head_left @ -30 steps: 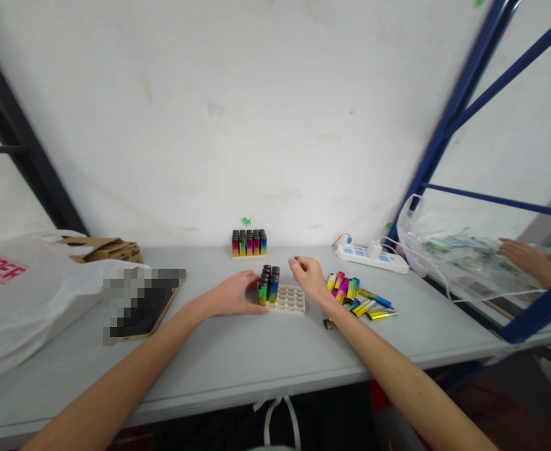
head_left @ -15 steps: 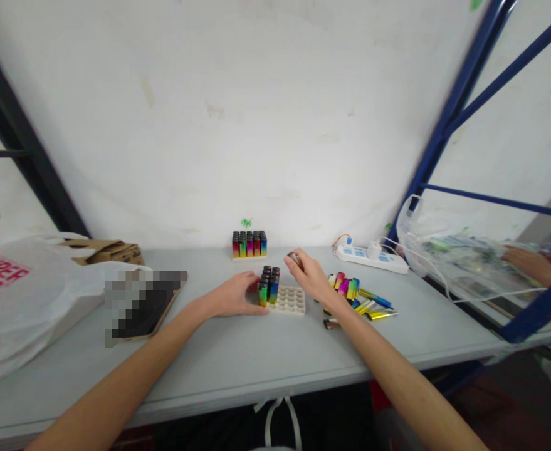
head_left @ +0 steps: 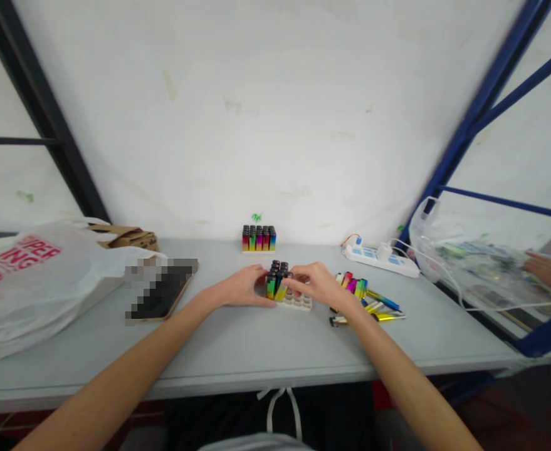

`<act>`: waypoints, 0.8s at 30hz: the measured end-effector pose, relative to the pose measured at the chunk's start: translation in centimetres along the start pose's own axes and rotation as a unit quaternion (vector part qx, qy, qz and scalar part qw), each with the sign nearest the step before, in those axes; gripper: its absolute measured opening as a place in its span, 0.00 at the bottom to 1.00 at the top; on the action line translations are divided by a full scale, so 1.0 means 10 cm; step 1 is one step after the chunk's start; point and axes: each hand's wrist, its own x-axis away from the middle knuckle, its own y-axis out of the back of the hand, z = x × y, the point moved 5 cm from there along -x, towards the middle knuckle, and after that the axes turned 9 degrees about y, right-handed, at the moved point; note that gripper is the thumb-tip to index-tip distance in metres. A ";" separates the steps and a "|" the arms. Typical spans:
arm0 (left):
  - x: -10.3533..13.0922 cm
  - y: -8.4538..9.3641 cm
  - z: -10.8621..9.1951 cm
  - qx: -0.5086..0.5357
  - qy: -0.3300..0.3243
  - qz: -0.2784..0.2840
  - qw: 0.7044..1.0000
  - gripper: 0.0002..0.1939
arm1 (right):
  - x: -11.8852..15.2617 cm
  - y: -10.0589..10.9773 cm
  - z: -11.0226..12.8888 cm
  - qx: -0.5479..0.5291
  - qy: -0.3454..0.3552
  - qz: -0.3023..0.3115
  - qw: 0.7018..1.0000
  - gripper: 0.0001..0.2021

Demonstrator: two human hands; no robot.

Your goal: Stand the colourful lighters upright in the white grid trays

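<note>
A white tray [head_left: 303, 304] with round holes lies on the table, several colourful lighters [head_left: 271, 285] standing upright in its left part. My left hand [head_left: 247, 287] curves around the tray's left end, thumb along the front and fingers behind, beside the lighters. My right hand [head_left: 313, 280] is above the tray, its fingers pinched on a lighter [head_left: 282, 290] at the right side of the standing ones. Right of that hand lies a loose pile of lighters [head_left: 360, 289]. A second, filled tray of lighters [head_left: 259, 239] stands near the wall.
A dark phone [head_left: 174, 291] and a white plastic bag [head_left: 44, 275] are on the left, with brown cardboard [head_left: 131, 238] behind. A power strip [head_left: 383, 260] lies back right. Beyond the blue frame [head_left: 458, 144], another person's hand [head_left: 550, 274] is over plastic bags.
My right hand has come down and left to the tray, bringing the lighter against the standing ones. My left hand stays around the tray's left end. The whole view has shifted slightly.
</note>
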 end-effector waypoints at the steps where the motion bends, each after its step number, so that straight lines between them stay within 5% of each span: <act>1: 0.00 0.00 0.00 -0.001 -0.001 0.000 1.000 0.32 | 0.00 -0.03 0.01 -0.006 0.000 0.011 1.000 0.20; 7: 0.00 -0.01 0.00 -0.001 -0.009 -0.005 1.000 0.32 | -0.04 -0.02 0.07 0.085 0.033 0.031 0.995 0.20; 24: -0.01 -0.03 0.03 0.015 -0.009 -0.019 1.000 0.31 | -0.03 -0.08 0.04 0.042 0.031 0.080 0.995 0.19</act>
